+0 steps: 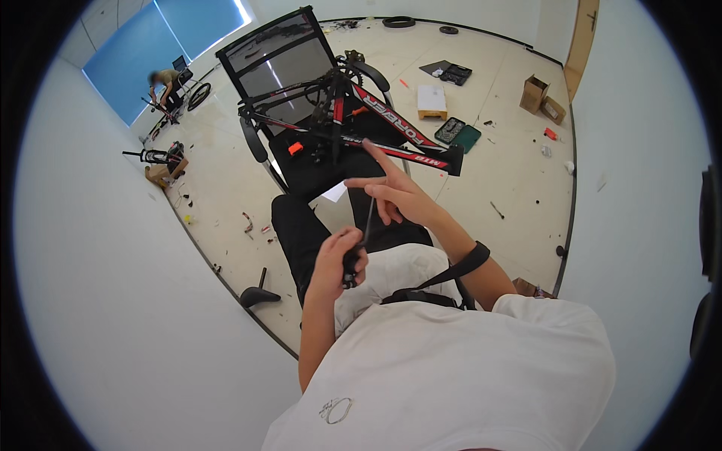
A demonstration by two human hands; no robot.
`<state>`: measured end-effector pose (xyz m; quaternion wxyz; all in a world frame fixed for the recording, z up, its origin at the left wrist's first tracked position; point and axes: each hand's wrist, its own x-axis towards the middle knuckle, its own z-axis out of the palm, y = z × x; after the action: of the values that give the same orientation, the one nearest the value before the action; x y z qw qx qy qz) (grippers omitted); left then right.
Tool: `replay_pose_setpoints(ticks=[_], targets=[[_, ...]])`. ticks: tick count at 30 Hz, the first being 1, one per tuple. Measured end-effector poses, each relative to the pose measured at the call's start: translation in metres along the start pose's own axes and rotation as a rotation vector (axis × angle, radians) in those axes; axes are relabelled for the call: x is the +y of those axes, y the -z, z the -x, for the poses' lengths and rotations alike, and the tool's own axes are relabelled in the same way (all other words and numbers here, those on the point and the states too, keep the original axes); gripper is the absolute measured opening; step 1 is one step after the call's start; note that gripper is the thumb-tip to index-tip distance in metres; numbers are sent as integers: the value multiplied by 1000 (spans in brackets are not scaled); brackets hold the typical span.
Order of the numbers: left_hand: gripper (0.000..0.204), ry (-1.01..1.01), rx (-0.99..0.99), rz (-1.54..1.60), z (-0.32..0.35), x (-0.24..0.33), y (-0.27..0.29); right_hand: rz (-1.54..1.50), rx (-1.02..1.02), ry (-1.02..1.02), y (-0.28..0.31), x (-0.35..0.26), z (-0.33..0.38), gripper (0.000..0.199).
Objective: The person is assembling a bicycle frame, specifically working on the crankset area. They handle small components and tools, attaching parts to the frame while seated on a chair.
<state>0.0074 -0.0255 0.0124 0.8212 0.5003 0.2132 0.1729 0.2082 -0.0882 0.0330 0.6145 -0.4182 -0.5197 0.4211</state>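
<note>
My left hand point(336, 259) is wrapped round the black handle of a slim tool point(369, 218) with a thin metal shaft; its exact kind is hard to make out. The shaft slants up toward my right hand point(396, 194), whose fingers are spread, two of them stretched out. Its thumb side is close to the shaft tip; whether they touch I cannot tell. Just beyond my fingers, a black and red bicycle frame point(391, 122) lies across a black office chair point(304, 161). A small orange-red object point(295, 149) rests on the seat.
A bicycle saddle point(260, 295) lies on the floor at left. Toward the right are an open green tool case point(468, 138), a white box point(432, 101), and cardboard boxes point(534, 93). Tires point(398, 22) lie far back. Another person point(163, 80) bends over parts near a wheel.
</note>
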Motion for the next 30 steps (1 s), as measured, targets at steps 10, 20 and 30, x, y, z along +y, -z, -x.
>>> replay_pose_setpoints(ticks=[10,20,30], targets=[[24,-159,333,-5,-3,19,32,109,-965,-217,-58,-3,16,52],[22,-60,99,-34,-8,-7,-1,611,-191,-281,20,9,-4,40],[24,-325,342,-90,-19,-8,33,-4,-744,-31,-73,-24,23,52]])
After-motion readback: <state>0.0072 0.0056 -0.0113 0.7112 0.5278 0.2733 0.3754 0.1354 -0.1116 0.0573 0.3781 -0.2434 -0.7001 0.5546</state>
